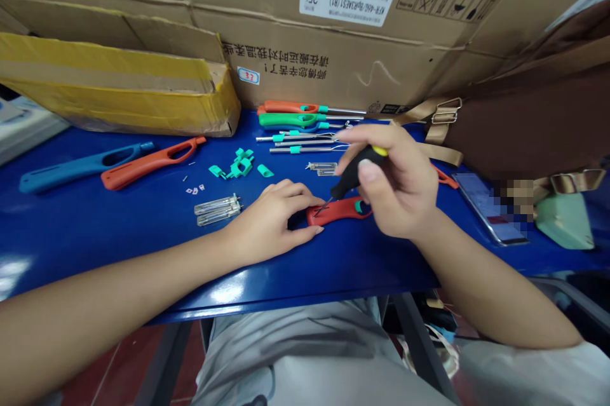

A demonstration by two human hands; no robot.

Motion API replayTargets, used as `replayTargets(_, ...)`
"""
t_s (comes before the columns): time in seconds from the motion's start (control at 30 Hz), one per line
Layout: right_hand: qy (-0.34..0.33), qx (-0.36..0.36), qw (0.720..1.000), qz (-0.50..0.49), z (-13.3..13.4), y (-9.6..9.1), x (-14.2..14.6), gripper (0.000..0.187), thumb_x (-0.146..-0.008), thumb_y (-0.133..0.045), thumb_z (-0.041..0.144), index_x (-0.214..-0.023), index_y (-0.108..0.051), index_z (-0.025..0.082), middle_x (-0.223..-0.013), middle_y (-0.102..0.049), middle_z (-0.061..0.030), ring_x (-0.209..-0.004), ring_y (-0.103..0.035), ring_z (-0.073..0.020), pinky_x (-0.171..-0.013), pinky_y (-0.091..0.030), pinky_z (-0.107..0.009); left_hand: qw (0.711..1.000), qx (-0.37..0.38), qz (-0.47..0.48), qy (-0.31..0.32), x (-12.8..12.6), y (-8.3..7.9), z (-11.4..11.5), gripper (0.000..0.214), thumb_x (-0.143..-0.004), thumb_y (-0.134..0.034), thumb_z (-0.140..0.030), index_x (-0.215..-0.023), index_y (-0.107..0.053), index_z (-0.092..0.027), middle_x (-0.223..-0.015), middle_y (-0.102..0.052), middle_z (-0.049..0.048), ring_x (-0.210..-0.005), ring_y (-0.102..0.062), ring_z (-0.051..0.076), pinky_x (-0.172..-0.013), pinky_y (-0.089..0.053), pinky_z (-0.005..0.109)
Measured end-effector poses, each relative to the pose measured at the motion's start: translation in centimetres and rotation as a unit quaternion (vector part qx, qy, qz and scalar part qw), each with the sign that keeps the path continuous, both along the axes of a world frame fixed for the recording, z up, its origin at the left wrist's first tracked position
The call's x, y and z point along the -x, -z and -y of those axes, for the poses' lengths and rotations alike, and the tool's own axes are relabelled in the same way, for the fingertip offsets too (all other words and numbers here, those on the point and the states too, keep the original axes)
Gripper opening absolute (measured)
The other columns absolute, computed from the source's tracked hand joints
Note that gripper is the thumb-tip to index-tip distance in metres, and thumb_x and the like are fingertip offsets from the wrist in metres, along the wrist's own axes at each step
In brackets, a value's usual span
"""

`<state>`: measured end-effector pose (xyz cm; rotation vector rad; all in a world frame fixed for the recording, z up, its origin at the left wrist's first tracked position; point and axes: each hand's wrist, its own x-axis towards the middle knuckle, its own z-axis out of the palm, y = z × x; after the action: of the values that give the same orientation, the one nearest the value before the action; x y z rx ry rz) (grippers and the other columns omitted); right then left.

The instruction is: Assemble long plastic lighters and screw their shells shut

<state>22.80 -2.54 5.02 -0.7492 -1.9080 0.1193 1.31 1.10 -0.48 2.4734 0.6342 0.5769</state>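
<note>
My left hand (pixel 267 222) lies on the table, its thumb and fingers closed around the left end of a red lighter casing (pixel 339 211). In my right hand (pixel 403 187) is a screwdriver (pixel 353 174) with a black and yellow handle. Its thin shaft slants down to the left, and the tip meets the casing near the slot by my left fingers. A teal piece shows at the casing's right end, partly hidden by my right hand. Clear lighter fuel tanks (pixel 216 210) lie left of my left hand, and more tanks (pixel 324 168) lie behind the casing.
Blue (pixel 81 168) and orange (pixel 150 164) lighter casings lie at left. Several teal plastic parts (pixel 241 164) sit mid-table, with metal lighter tubes (pixel 305 139) and assembled lighters (pixel 288 120) behind. A phone (pixel 488 206), brown bag (pixel 515 120), yellow-taped box (pixel 143 91) and large carton (pixel 267 25) surround the area.
</note>
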Motion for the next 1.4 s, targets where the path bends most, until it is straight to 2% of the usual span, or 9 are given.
replayTargets(0.1,0.065,-0.089,0.994,0.020,0.08,-0.06,-0.05,0.012,-0.091,-0.068,0.024,-0.103,-0.071,0.023,-0.086,-0.073,-0.0011,-0.072,-0.070,-0.0163,-0.065,-0.059,-0.029,1.000,0.003,0.003,-0.002,-0.04,0.07,-0.01,0.034,-0.093,-0.070,-0.035,-0.123,-0.068,-0.020,-0.112,-0.069,0.0068,-0.104,-0.060,0.024,-0.100,-0.047,0.044)
replayTargets(0.3,0.020,0.033,0.998,0.040,0.30,-0.09,-0.06,0.040,-0.103,-0.042,0.027,-0.141,-0.054,0.029,-0.114,-0.073,-0.0061,-0.092,-0.073,-0.0210,-0.083,-0.062,-0.037,1.000,-0.001,0.005,0.003,-0.08,0.13,-0.04,0.032,-0.093,-0.071,-0.035,-0.121,-0.069,-0.020,-0.111,-0.068,0.0064,-0.104,-0.059,0.023,-0.098,-0.047,0.042)
replayTargets(0.47,0.065,-0.103,0.991,0.055,-0.03,-0.11,-0.21,0.021,-0.093,-0.067,0.028,-0.114,-0.068,0.026,-0.098,-0.076,-0.0029,-0.080,-0.074,-0.0191,-0.071,-0.062,-0.031,1.000,0.005,0.001,-0.003,-0.03,-0.06,0.04,0.034,-0.092,-0.071,-0.033,-0.122,-0.068,-0.019,-0.112,-0.069,0.0070,-0.105,-0.060,0.024,-0.099,-0.046,0.044)
replayTargets(0.63,0.030,0.005,0.998,0.060,0.14,-0.18,-0.28,0.041,-0.103,-0.040,0.026,-0.142,-0.053,0.024,-0.112,-0.075,-0.0060,-0.083,-0.074,-0.0201,-0.074,-0.063,-0.038,1.000,0.007,0.001,-0.002,0.01,-0.03,0.07,0.033,-0.092,-0.071,-0.035,-0.122,-0.068,-0.021,-0.113,-0.069,0.0065,-0.104,-0.060,0.024,-0.098,-0.047,0.043)
replayTargets(0.8,0.081,-0.123,0.985,0.088,0.05,-0.41,-0.18,0.017,-0.094,-0.064,0.024,-0.110,-0.067,0.027,-0.090,-0.077,-0.0021,-0.074,-0.072,-0.0188,-0.067,-0.062,-0.031,1.000,0.014,-0.003,-0.006,0.03,-0.04,0.07,0.032,-0.092,-0.070,-0.035,-0.122,-0.068,-0.022,-0.113,-0.069,0.0060,-0.106,-0.060,0.024,-0.100,-0.046,0.045)
replayTargets(1.0,0.012,-0.008,0.996,0.088,0.14,-0.30,-0.41,0.044,-0.102,-0.041,0.023,-0.145,-0.050,0.024,-0.123,-0.073,-0.0066,-0.094,-0.075,-0.0213,-0.079,-0.064,-0.038,1.000,0.007,0.001,0.000,-0.02,-0.01,0.07,0.034,-0.092,-0.071,-0.034,-0.123,-0.068,-0.020,-0.113,-0.068,0.0061,-0.105,-0.059,0.024,-0.099,-0.046,0.043)
replayTargets(1.17,0.069,-0.111,0.986,0.104,0.13,-0.33,-0.27,0.037,-0.092,-0.070,0.031,-0.128,-0.065,0.030,-0.111,-0.078,-0.0034,-0.089,-0.076,-0.0229,-0.079,-0.064,-0.034,1.000,0.002,0.002,-0.002,0.10,-0.02,0.05,0.036,-0.093,-0.070,-0.034,-0.125,-0.067,-0.019,-0.117,-0.068,0.0076,-0.108,-0.060,0.025,-0.100,-0.046,0.045)
replayTargets(1.33,0.056,-0.032,0.994,0.089,0.07,-0.02,-0.31,0.045,-0.104,-0.043,0.032,-0.148,-0.050,0.028,-0.126,-0.072,-0.0058,-0.097,-0.075,-0.0242,-0.081,-0.064,-0.041,1.000,0.008,-0.002,-0.001,0.08,-0.11,0.05,0.034,-0.092,-0.071,-0.034,-0.122,-0.068,-0.019,-0.113,-0.068,0.0071,-0.104,-0.059,0.024,-0.099,-0.046,0.044)
replayTargets(1.4,0.057,-0.057,0.993,0.083,0.01,0.00,-0.25,0.042,-0.101,-0.051,0.029,-0.143,-0.055,0.028,-0.122,-0.074,-0.0052,-0.092,-0.075,-0.0231,-0.078,-0.064,-0.039,1.000,0.007,-0.001,0.000,0.07,-0.08,0.08,0.034,-0.092,-0.071,-0.033,-0.122,-0.068,-0.018,-0.113,-0.068,0.0071,-0.104,-0.059,0.024,-0.099,-0.046,0.044)
